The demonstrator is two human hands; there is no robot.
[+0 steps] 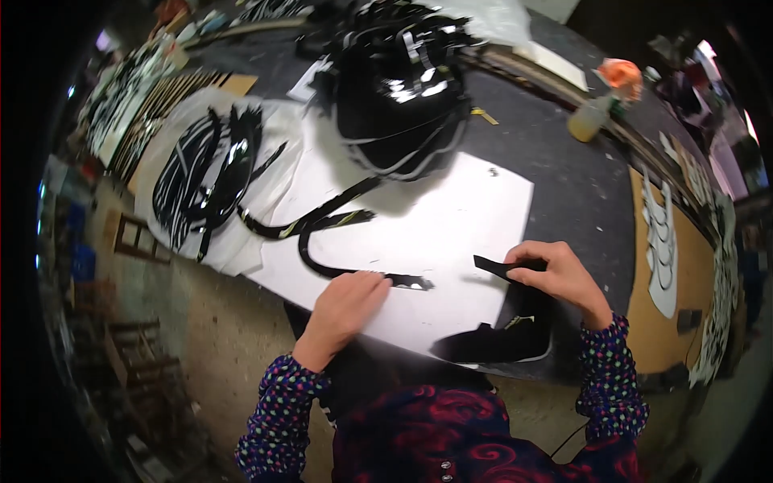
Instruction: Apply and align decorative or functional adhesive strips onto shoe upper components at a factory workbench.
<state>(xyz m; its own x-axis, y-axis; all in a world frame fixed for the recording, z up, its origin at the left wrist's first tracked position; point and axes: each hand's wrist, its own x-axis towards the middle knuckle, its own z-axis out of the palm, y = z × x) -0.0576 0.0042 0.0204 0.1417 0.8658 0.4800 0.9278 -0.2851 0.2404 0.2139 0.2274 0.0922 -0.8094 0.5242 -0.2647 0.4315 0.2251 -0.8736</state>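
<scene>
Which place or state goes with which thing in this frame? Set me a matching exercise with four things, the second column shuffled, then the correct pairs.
Things:
1. left hand
2. right hand
3. bottle
4. scalloped pieces

Places and states:
A. white, lying on a brown board
B. resting at a curved black strip
C. yellowish, near an orange item
D. gripping a short black strip

Pairs: 1-B, 2-D, 3-C, 4-A

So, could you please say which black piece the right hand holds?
The short piece in the right hand; the long curved strip lies on the white board, under the left hand.
</scene>
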